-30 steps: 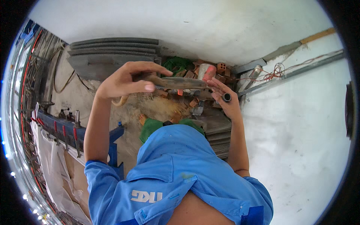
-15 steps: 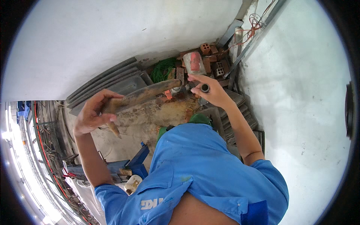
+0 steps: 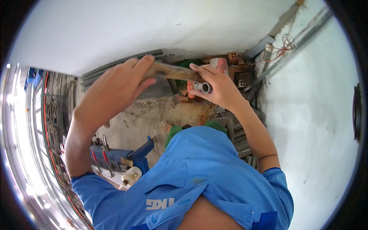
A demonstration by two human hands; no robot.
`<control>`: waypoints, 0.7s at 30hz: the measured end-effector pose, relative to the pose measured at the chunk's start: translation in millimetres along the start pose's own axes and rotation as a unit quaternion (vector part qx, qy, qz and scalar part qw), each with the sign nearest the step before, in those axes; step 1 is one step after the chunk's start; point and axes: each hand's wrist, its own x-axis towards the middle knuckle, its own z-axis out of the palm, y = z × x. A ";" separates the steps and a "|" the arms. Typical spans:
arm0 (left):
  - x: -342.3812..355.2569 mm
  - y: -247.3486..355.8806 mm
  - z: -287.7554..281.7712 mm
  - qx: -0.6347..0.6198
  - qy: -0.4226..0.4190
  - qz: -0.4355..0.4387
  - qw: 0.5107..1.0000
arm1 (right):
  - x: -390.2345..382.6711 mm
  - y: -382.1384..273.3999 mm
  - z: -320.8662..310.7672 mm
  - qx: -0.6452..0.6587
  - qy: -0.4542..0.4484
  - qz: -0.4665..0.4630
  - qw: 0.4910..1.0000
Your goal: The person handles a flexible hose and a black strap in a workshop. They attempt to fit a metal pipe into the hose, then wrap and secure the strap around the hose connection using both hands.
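My left hand (image 3: 122, 78), its back toward me, is closed round one end of a worn brown length of wood (image 3: 174, 72). The wood runs across to my right hand (image 3: 219, 85), where my index finger lies over its far end. A short grey metal tube (image 3: 206, 87), its round open end facing up, sits between the thumb and fingers of my right hand. Just left of the tube, next to my right thumb, shows an orange piece (image 3: 190, 89); whether it is joined to the tube I cannot tell.
Stacked grey slabs (image 3: 122, 63) lean along the far wall, near hollow red bricks (image 3: 233, 57) and a red-and-white container (image 3: 219, 64). Red wire (image 3: 285, 46) hangs at the right corner. A blue metal frame (image 3: 142, 155) and white container (image 3: 131, 176) stand lower left, before metal racks (image 3: 57, 126).
My left hand has swung up and right, turning its back toward me, and lies closer to my right hand. The wood's far end now meets my right fingers. The whole view has shifted.
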 end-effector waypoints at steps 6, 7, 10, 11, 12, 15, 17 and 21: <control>-7.6 -6.9 21.5 0.024 0.077 0.048 0.996 | 15.0 -1.5 9.7 -0.092 0.064 -0.023 0.993; -8.2 -6.7 25.8 0.012 0.082 0.042 0.996 | 16.3 0.2 7.4 -0.089 0.059 -0.034 0.994; -19.4 0.3 36.3 -0.016 0.062 -0.019 0.998 | 20.2 3.6 2.4 -0.087 0.037 -0.056 0.994; -21.2 -1.1 38.7 -0.022 0.062 -0.032 0.997 | 21.9 4.7 1.0 -0.084 0.020 -0.052 0.995; -22.9 -2.6 41.5 -0.027 0.074 -0.033 0.996 | 23.5 5.6 0.3 -0.078 0.003 -0.049 0.996; -27.6 -7.6 52.9 -0.059 0.131 -0.014 0.990 | 27.1 7.3 2.5 -0.066 0.007 -0.069 0.995; -31.4 -12.6 59.9 -0.109 0.152 0.002 0.982 | 26.8 7.7 4.9 -0.039 0.005 -0.060 0.997; -37.7 -23.2 69.1 -0.251 0.119 0.016 0.961 | 21.1 8.7 9.3 -0.010 0.029 -0.093 0.995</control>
